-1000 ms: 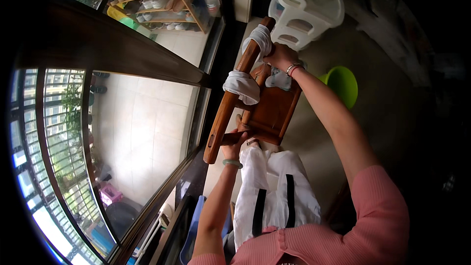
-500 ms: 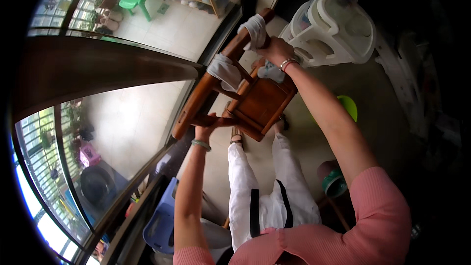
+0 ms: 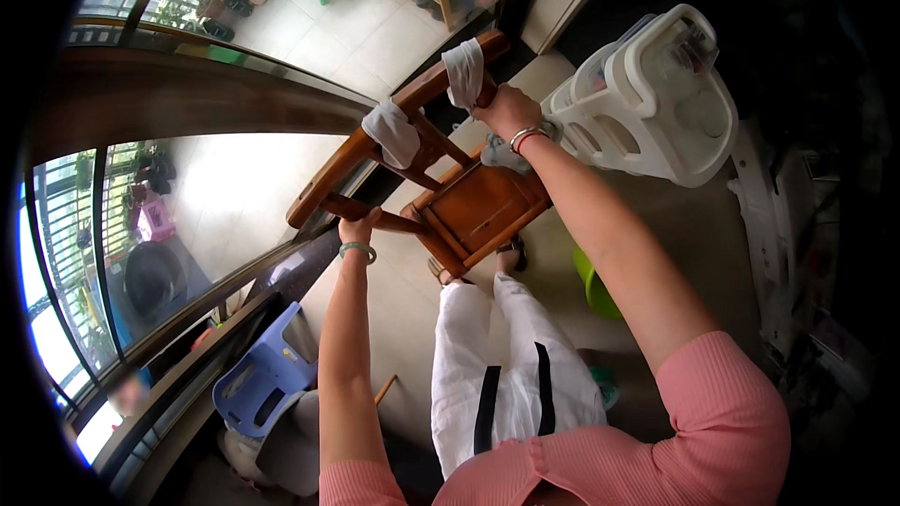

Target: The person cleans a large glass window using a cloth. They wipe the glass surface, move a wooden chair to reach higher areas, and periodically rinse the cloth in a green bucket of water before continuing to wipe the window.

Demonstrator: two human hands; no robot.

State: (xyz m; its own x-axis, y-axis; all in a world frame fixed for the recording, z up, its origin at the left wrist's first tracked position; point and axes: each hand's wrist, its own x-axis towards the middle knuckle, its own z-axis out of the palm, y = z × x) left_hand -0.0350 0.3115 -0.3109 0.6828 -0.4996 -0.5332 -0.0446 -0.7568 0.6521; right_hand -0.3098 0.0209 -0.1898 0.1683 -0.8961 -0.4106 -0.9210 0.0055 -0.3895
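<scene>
A brown wooden chair is tilted in front of me, held by its backrest in both hands. My left hand is closed round a backrest bar near the left end of the top rail. Farther right, my right hand grips the bar by the other end, its fingertips partly hidden. Two pale cloths hang over the top rail: one white cloth between my hands, another white cloth beside my right hand. A grey-blue cloth shows just under my right wrist.
A glass door with a dark frame runs along the left, close to the chair's top rail. To the right stands a white plastic rack. A green basin sits on the floor under my right arm; a blue plastic chair stands lower left.
The wooden chair has shifted left toward the glass door, both hands keeping their hold. My view has moved too, so the rack and blue chair sit at different places.
</scene>
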